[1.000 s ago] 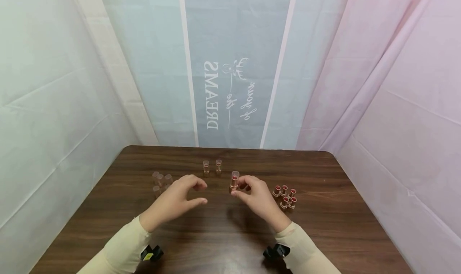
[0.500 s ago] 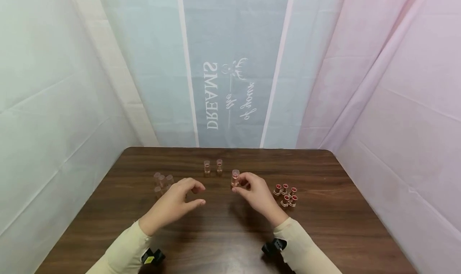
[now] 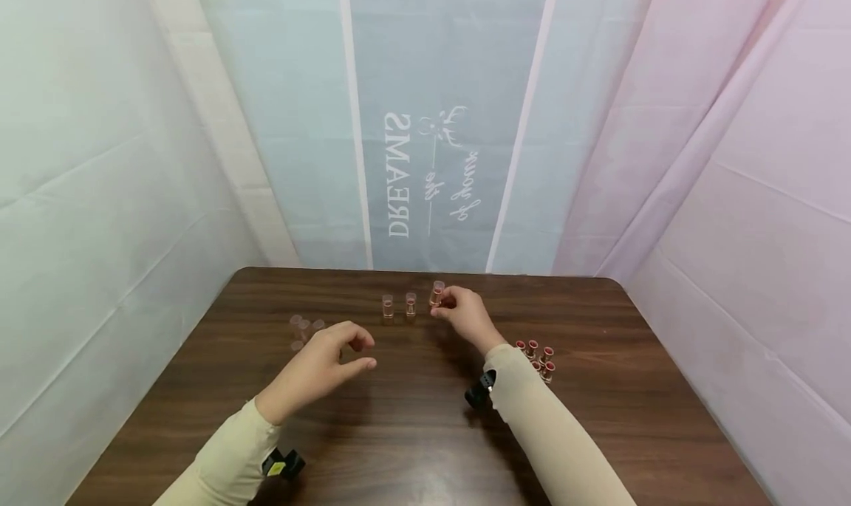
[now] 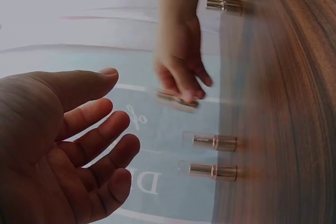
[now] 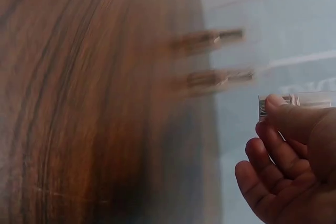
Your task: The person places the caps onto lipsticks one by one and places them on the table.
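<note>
My right hand pinches a lipstick tube with a clear cap over its red top, near the back of the table. In the right wrist view, thumb and forefinger grip the tube's shiny base. To its left, two more capped lipstick tubes stand upright side by side. My left hand hovers over the table's left half with relaxed, parted fingers and nothing in them. Beyond it stand several clear caps, partly hidden by that hand.
Several uncapped lipstick tubes with red tops stand in a cluster to the right, partly behind the right sleeve. The brown wooden table ends at a pale curtain at the back, with fabric walls on both sides.
My right hand has carried the capped lipstick tube away from me toward the back of the table, alongside the two standing ones. The left hand has stayed nearly in place.
</note>
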Demonstrator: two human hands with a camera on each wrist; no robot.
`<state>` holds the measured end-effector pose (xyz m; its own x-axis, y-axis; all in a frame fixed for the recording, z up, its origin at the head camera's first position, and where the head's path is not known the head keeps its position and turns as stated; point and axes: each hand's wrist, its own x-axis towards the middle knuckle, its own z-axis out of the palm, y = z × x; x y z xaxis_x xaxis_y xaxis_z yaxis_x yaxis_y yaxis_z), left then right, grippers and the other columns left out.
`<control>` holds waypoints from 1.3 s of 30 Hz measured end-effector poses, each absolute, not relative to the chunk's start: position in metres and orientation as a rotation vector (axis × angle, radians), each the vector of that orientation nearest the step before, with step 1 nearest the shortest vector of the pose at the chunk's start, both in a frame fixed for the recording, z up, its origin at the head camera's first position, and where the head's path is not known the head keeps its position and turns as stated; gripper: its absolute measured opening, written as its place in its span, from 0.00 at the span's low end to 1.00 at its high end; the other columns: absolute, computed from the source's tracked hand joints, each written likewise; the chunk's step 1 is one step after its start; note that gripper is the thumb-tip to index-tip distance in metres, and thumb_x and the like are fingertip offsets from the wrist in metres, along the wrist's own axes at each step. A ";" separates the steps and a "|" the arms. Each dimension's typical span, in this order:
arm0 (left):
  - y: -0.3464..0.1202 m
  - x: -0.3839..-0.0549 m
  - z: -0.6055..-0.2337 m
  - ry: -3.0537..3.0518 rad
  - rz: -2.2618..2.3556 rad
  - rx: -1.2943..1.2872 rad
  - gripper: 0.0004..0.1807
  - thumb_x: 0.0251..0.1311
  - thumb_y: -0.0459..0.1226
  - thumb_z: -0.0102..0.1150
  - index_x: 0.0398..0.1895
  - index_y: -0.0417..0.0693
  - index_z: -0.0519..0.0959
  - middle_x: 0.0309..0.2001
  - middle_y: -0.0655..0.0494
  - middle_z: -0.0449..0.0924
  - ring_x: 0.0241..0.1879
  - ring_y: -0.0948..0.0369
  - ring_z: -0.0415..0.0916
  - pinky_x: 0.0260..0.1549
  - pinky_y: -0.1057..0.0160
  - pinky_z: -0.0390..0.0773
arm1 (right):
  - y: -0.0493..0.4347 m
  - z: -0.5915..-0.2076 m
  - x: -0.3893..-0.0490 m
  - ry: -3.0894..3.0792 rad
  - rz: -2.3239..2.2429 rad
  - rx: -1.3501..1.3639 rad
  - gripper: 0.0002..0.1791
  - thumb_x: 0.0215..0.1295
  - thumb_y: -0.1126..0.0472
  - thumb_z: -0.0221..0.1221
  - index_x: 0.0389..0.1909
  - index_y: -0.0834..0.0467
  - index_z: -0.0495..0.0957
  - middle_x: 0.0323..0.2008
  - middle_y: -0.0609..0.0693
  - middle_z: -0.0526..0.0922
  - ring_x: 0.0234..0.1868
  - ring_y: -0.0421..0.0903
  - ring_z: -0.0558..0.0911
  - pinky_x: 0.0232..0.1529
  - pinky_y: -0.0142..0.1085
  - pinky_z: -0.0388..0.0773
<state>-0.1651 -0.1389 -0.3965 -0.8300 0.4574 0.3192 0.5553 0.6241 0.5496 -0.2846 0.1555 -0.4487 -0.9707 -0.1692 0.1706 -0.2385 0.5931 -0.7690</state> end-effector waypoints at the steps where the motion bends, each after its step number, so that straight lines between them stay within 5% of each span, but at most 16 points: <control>1: -0.139 -0.165 -0.396 -2.696 -0.986 -0.840 0.13 0.62 0.45 0.73 0.46 0.63 0.80 0.43 0.70 0.79 0.43 0.65 0.77 0.41 0.63 0.78 | 0.155 -0.453 -0.289 -2.755 1.324 0.340 0.09 0.63 0.59 0.72 0.41 0.54 0.83 0.39 0.47 0.86 0.43 0.45 0.84 0.45 0.42 0.81; 8: -0.144 -0.168 -0.396 -2.698 -1.005 -0.824 0.12 0.61 0.43 0.73 0.45 0.59 0.81 0.44 0.61 0.83 0.43 0.65 0.78 0.42 0.58 0.81 | 0.148 -0.478 -0.310 -2.819 1.316 0.301 0.11 0.62 0.59 0.72 0.43 0.56 0.84 0.39 0.49 0.85 0.41 0.46 0.82 0.44 0.43 0.80; 15: -0.150 -0.172 -0.392 -2.730 -1.017 -0.782 0.12 0.62 0.43 0.72 0.46 0.59 0.81 0.44 0.67 0.81 0.44 0.62 0.80 0.41 0.57 0.81 | 0.148 -0.492 -0.315 -2.817 1.368 0.265 0.10 0.63 0.60 0.72 0.42 0.57 0.84 0.38 0.49 0.85 0.39 0.44 0.82 0.42 0.40 0.80; 32: -0.170 -0.181 -0.393 -2.877 -1.077 -0.718 0.18 0.63 0.42 0.71 0.54 0.49 0.80 0.50 0.55 0.81 0.49 0.52 0.80 0.46 0.51 0.82 | 0.149 -0.496 -0.318 -2.836 1.247 0.318 0.12 0.64 0.60 0.71 0.45 0.59 0.84 0.38 0.50 0.85 0.40 0.45 0.82 0.45 0.42 0.80; 39: -0.166 -0.181 -0.394 -2.941 -1.002 -0.833 0.21 0.63 0.46 0.71 0.56 0.51 0.79 0.51 0.60 0.82 0.49 0.57 0.79 0.51 0.50 0.80 | 0.149 -0.495 -0.317 -2.865 1.244 0.305 0.13 0.63 0.58 0.72 0.46 0.57 0.84 0.39 0.49 0.85 0.41 0.45 0.82 0.47 0.44 0.81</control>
<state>-0.1807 -0.1658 -0.3937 -0.8633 0.4963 0.0921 0.4492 0.6723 0.5885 -0.3174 0.1494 -0.4947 -0.9811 -0.1761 0.0797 -0.1785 0.6667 -0.7236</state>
